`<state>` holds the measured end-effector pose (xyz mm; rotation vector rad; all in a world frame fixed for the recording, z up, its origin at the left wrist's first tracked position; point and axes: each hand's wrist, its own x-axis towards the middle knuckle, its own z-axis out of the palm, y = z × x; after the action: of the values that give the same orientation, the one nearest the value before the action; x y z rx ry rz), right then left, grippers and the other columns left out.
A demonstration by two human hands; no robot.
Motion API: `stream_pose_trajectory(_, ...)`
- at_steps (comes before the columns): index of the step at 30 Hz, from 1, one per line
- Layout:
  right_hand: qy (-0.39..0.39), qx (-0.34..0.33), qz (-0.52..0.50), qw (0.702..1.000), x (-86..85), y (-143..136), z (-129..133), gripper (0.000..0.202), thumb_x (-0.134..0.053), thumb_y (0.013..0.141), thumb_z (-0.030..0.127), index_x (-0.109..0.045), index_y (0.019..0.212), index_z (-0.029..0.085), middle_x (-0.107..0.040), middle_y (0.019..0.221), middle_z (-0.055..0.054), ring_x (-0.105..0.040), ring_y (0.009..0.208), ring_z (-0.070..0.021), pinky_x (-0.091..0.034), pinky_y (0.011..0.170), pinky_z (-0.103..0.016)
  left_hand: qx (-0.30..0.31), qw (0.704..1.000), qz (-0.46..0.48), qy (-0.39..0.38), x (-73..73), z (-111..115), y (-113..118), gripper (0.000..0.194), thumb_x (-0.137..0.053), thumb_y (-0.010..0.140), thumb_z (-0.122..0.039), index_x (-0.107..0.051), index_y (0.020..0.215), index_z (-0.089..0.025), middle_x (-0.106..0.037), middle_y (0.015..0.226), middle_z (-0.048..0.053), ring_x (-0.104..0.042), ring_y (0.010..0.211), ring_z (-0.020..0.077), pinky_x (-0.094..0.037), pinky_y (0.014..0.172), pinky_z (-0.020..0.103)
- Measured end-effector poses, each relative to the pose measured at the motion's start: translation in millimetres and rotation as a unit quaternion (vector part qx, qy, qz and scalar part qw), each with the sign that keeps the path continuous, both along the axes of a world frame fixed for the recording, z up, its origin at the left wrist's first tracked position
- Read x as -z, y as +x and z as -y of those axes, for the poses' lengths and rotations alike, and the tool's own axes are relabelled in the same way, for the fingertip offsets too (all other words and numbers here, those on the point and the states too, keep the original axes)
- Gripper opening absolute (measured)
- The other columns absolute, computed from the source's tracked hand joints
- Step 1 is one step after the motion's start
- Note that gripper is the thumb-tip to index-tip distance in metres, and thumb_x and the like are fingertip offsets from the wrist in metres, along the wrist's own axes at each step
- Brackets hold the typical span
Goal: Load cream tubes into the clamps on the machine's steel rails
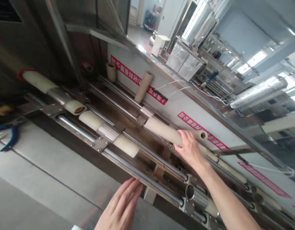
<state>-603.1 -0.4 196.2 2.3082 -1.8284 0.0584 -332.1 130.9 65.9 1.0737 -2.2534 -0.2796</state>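
Note:
A cream-coloured tube lies slanting along the far rail of the machine. My right hand is wrapped round its right end, fingers on the far side. Out over the near edge of the machine, my left hand holds nothing; its fingers are stretched and lie close to the near steel rod. In the middle of the bed, a shorter cream tube passes through a metal sleeve. Behind my right hand a thin cream tube shows its open end.
Steel rods with bolted blocks run lengthwise. An upright short tube and a leaning tube stand by the white back panel. A metal cylinder sits lower right. Blue-handled pliers rest on the left ledge.

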Motion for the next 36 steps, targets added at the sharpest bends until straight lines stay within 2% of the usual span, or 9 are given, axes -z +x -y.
stream_pose_trajectory(2,0.061,-0.024,0.041,0.997,1.9,15,-56,0.06,-0.067,0.071,0.013,-0.039,0.124,0.014,-0.051,0.117,-0.012,-0.045,0.109,-0.0271,-0.044,0.097,-0.044,0.011,0.997,-0.001,-0.071,-24.5,16,-19,0.052,-0.043,0.087,-0.021,-0.031,0.138,-0.016,-0.038,0.142,0.008,-0.031,0.133,0.0238,-0.023,0.115,0.035)
stream_pose_trajectory(4,0.117,-0.034,0.062,0.991,11.2,31,-104,0.06,-0.068,0.07,0.011,-0.041,0.123,0.012,-0.051,0.116,-0.012,-0.045,0.11,-0.0265,-0.044,0.099,-0.043,0.017,0.995,-0.002,-0.097,-37.7,23,-39,0.05,-0.043,0.086,-0.02,-0.035,0.135,-0.013,-0.041,0.139,0.01,-0.033,0.131,0.0249,-0.011,0.117,0.038)
stream_pose_trajectory(8,0.17,-0.032,0.094,0.98,31.0,42,-165,0.06,-0.074,0.068,0.017,-0.044,0.12,0.009,-0.053,0.115,-0.012,-0.045,0.11,-0.026,-0.042,0.103,-0.04,0.099,0.993,0.05,-0.045,-34.5,18,-65,0.04,-0.041,0.08,-0.009,-0.052,0.119,-0.012,-0.062,0.109,0.009,-0.056,0.104,0.0235,-0.015,0.115,0.048)
stream_pose_trajectory(11,0.157,0.001,0.123,0.98,31.2,18,-190,0.067,-0.076,0.069,0.026,-0.041,0.125,0.012,-0.052,0.118,-0.011,-0.046,0.112,-0.0249,-0.037,0.107,-0.043,0.138,0.986,0.096,-0.024,-21.3,13,-70,0.035,-0.05,0.075,-0.006,-0.056,0.109,-0.014,-0.064,0.094,0.006,-0.059,0.09,0.0219,-0.025,0.11,0.052)
stream_pose_trajectory(16,0.052,0.167,0.083,0.981,40.9,-71,-228,0.064,-0.068,0.077,0.026,-0.034,0.131,0.014,-0.047,0.126,-0.014,-0.041,0.119,-0.0277,-0.038,0.104,-0.048,0.113,0.98,0.165,0.023,-7.4,26,-81,0.041,-0.068,0.072,-0.017,-0.054,0.11,-0.01,-0.062,0.094,0.01,-0.059,0.09,0.025,-0.035,0.103,0.051)
stream_pose_trajectory(19,0.052,0.217,0.026,0.974,64.7,-117,-244,0.069,-0.073,0.071,0.023,-0.036,0.129,0.011,-0.046,0.126,-0.017,-0.041,0.119,-0.0298,-0.036,0.104,-0.05,0.113,0.975,0.18,0.057,-7.2,39,-101,0.042,-0.07,0.072,-0.022,-0.055,0.109,-0.009,-0.063,0.094,0.011,-0.059,0.092,0.0253,-0.035,0.104,0.048)
stream_pose_trajectory(23,0.072,0.214,0.022,0.974,85.8,-141,-249,0.073,-0.08,0.064,0.023,-0.041,0.125,0.013,-0.053,0.116,-0.013,-0.047,0.11,-0.028,-0.037,0.102,-0.048,0.156,0.966,0.189,0.081,-7.8,50,-126,0.045,-0.072,0.07,-0.022,-0.055,0.11,-0.011,-0.063,0.097,0.01,-0.059,0.097,0.0242,-0.031,0.109,0.045)
stream_pose_trajectory(28,0.076,0.193,0.042,0.977,83.6,-146,-246,0.068,-0.083,0.059,0.025,-0.048,0.116,0.015,-0.059,0.105,-0.009,-0.051,0.102,-0.0258,-0.039,0.098,-0.045,0.207,0.952,0.2,0.11,-6.2,65,-136,0.052,-0.071,0.07,-0.024,-0.052,0.117,-0.012,-0.062,0.109,0.012,-0.056,0.107,0.0245,-0.034,0.107,0.04)
stream_pose_trajectory(36,0.09,0.176,0.063,0.978,78.9,-150,-241,0.055,-0.084,0.057,0.024,-0.054,0.102,0.016,-0.062,0.093,-0.004,-0.055,0.093,-0.0214,-0.03,0.106,-0.044,0.272,0.906,0.28,0.165,-24.7,102,-163,0.051,-0.071,0.07,-0.03,-0.053,0.117,-0.018,-0.064,0.109,0.012,-0.059,0.102,0.0298,-0.048,0.086,0.039)
